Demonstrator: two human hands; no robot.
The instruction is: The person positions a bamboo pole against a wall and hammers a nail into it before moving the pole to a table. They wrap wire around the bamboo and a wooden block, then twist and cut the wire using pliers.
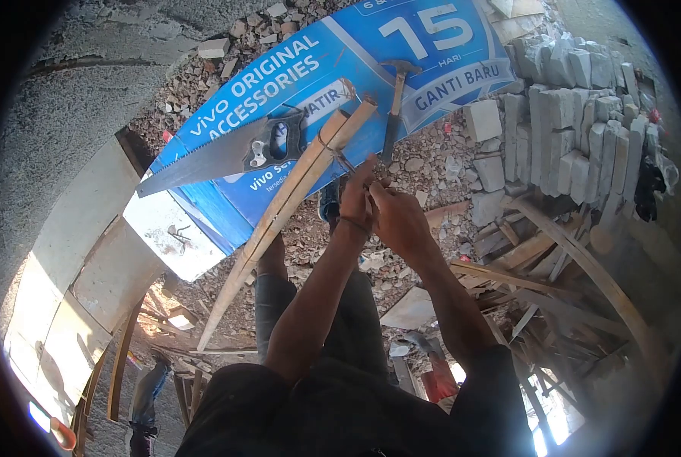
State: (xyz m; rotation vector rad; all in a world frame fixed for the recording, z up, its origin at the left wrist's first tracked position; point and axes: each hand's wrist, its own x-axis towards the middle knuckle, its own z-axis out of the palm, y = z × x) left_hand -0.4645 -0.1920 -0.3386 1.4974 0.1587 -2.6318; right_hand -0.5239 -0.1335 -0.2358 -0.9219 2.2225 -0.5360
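Note:
Two long wooden strips lie together at a slant, with wire looped around them near their upper end. Beside the wire, a thin dark metal tool reaches from the wood to my left hand, whose fingers are closed on it. My right hand is closed right next to the left; what it grips is hidden. A handsaw lies on the blue printed sheet, left of the wood. A hammer rests head up on the sheet's right part.
Bent nails or wire bits lie on the sheet's white end. Stacked pale blocks stand at the upper right, above a heap of loose wood. Rubble covers the ground. Another person's leg in jeans shows at the lower left.

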